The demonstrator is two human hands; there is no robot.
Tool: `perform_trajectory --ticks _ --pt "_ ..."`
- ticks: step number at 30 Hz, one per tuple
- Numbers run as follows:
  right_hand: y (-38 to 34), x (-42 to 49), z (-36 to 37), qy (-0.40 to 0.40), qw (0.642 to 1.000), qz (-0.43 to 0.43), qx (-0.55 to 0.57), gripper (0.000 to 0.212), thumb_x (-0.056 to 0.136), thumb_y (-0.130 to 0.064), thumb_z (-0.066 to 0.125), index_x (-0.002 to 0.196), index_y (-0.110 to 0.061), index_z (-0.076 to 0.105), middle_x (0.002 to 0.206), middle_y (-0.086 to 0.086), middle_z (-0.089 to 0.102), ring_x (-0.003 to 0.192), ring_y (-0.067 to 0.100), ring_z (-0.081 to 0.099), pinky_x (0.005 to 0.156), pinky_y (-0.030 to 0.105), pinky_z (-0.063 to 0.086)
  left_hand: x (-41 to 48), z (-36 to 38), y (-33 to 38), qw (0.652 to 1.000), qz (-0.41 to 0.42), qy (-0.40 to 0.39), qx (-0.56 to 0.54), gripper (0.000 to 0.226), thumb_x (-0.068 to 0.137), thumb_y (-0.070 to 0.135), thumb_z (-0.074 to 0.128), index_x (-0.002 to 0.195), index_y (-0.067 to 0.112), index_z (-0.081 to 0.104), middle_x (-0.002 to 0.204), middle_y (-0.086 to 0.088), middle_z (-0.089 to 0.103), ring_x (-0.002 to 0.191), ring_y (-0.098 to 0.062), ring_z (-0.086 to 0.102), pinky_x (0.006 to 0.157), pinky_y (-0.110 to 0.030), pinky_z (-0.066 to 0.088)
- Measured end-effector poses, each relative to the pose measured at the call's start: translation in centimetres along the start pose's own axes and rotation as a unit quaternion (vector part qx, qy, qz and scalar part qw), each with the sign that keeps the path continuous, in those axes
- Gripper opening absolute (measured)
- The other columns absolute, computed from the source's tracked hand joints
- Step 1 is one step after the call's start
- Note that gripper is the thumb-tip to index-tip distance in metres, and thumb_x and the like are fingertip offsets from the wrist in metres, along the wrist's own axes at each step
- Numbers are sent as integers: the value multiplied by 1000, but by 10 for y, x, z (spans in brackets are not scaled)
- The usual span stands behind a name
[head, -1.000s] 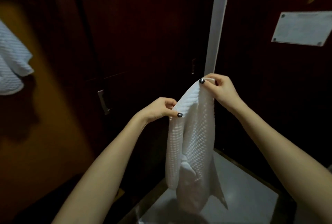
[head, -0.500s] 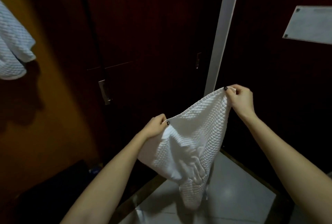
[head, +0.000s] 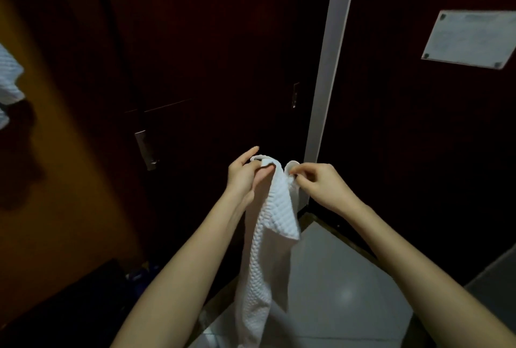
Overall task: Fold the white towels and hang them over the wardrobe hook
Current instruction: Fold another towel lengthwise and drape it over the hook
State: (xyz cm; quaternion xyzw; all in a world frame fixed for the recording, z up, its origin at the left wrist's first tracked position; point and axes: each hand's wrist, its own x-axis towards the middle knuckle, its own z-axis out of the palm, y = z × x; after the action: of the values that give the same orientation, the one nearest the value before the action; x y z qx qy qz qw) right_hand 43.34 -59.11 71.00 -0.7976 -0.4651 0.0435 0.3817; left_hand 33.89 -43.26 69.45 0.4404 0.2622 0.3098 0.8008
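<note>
- Towel (head: 266, 236) mid-fold: left hand (head: 244, 177) and right hand (head: 318, 187) pinch its top corners, fingers (head: 300, 171) clamped on cloth.
- Next, likely: align edges before hanging.

Close ahead, wardrobe doors (head: 209, 40) and white post (head: 329, 68); open floor (head: 335, 277) below.

Dark wooden doors (head: 209, 40) (grey tiled floor (head: 329, 269))
</note>
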Motion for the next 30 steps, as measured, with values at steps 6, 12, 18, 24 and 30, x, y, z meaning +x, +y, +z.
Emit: perform_trajectory --ticks 6,12,18,24,30 --pt "-25 9 26 16 997 -20 -78 60 77 -63 61 87 -5 67 76 4 67 69 17 64 55 31 52 -16 5 35 995 19 -35 -96 46 92 -11 48 135 5 49 141 -25 40 84 -20 72 74 -30 59" --pt "-59 34 56 31 999 -23 -26 42 85 -48 63 57 -20 50 51 -7 51 46 6 50 42 16 30 -28 -5 67 997 76 16 -16 33 93 -6 47 125 -1 56 115 -25 60 83 -18 73 75 -24 58" --pt "-86 71 64 16 999 -34 33 30 88 -15 52 62 -2 59 51 0 47 43 7 37 44 21 24 -31 -59 118 980 133 74 131 23 91 -2 48 107 -4 65 99 -27 66 78 -15 72 73 -21 58" --pt "-127 107 69 -75 990 -116 24 21 92 -18 62 81 -7 75 67 -5 67 65 -11 58 60 22 41 -46 -137 164 825 239 25 512 19 83 25 72 101 25 64 85 4 72 78 -8 69 73 -33 57" --pt "-185 121 101 -123 975 -177 55 9 88 -26 69 83 -24 77 73 -10 71 76 -1 65 59 16 45 -50 -182 203 723 320 -31 612 30 77 36 74 103 42 59 110 20 38 112 -9 39 94 -27 40"
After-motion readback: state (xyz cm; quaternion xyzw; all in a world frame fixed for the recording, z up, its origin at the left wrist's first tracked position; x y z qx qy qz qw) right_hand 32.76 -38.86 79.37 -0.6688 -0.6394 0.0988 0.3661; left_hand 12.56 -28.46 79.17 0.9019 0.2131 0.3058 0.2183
